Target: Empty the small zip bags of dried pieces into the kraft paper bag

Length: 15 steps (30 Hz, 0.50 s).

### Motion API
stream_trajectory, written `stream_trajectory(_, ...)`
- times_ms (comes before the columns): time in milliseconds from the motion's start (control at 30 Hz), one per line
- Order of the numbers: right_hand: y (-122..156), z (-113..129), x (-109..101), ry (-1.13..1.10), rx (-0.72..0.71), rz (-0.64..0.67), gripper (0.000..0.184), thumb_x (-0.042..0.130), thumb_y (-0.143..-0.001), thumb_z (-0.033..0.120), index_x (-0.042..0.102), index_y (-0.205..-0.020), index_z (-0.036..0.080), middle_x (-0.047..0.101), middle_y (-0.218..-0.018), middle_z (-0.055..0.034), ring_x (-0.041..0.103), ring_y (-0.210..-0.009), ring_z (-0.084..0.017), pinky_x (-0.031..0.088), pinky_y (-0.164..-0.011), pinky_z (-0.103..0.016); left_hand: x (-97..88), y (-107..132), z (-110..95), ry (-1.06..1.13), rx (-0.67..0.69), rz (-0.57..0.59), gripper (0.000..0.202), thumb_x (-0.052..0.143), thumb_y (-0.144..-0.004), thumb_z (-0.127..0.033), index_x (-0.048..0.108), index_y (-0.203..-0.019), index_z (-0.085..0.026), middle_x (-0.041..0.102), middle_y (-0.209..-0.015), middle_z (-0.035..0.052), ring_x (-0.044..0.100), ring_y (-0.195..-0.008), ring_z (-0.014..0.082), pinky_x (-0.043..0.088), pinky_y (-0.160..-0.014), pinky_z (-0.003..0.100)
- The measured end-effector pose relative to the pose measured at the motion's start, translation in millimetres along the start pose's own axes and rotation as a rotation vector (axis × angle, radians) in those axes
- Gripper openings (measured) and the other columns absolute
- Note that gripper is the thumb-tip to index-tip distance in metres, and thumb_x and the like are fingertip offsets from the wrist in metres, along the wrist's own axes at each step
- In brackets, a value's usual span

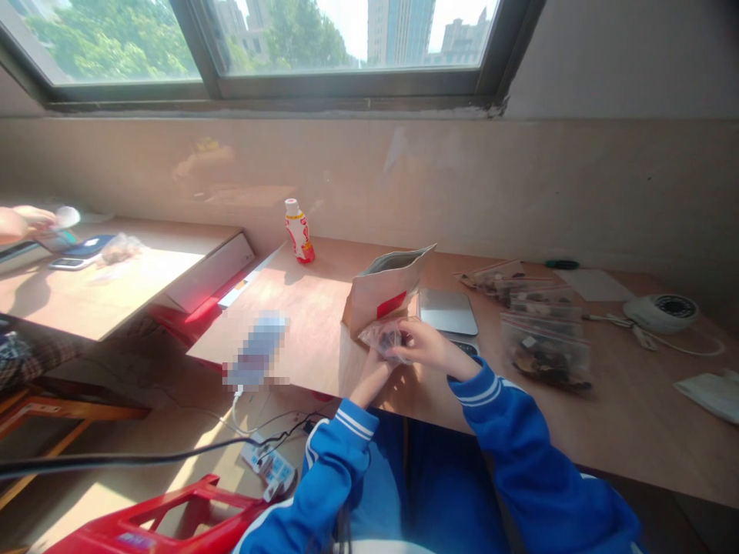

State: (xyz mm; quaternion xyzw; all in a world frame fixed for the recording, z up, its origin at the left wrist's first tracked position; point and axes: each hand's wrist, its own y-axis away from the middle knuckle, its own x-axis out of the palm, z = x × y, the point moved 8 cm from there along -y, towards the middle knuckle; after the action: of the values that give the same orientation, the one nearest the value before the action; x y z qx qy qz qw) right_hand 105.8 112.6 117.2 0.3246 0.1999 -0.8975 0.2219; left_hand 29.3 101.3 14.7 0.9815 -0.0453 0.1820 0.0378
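A small clear plastic bag (378, 334) with something dark in it is between my hands, low in front of a standing paper pouch (372, 296). My left hand (379, 367) grips the bag from below, its fingers partly hidden behind the plastic. From the right, my right hand (427, 346) has its fingers bent onto the bag's side; whether a dark piece is also between them I cannot make out. The pouch has an open top and a red label. Just right of it lies a digital scale (447, 312) with a silver plate, partly covered by my right hand.
Several zip bags of dark dried pieces (546, 350) lie to the right, near a white dome camera (661, 314) with a cable. A drink bottle (299, 232) stands at the back left; a blurred phone (257, 350) is at the left edge. Another person's hand (26, 219) is far left.
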Motion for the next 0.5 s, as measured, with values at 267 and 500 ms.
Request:
stream_trajectory(267,7.3,-7.8,-10.6,-0.313,0.150,-0.027,0.030,0.065,-0.076,0.030,0.063,-0.102,0.014,0.068,-0.096,-0.0081,0.062,-0.085,-0.020,0.052,-0.076,-0.034,-6.3,-5.5,9.8,0.000,0.018,0.031,0.063,0.072,-0.068,-0.024,0.047,-0.126,-0.024,0.054,-0.129,0.0086,0.046,-0.125,0.0272,0.032,-0.108,0.042)
stream_trajectory(500,10.6,-5.7,-27.8,-0.388,0.226,-0.032,0.019,0.063,-0.075,0.028,0.063,-0.088,0.014,0.067,-0.084,-0.0046,0.064,-0.075,-0.016,0.054,-0.072,-0.032,2.3,0.5,-4.0,0.119,0.013,0.012,0.072,0.069,-0.066,-0.014,0.040,-0.130,-0.026,0.053,-0.129,0.0072,0.052,-0.118,0.0236,0.041,-0.100,0.037)
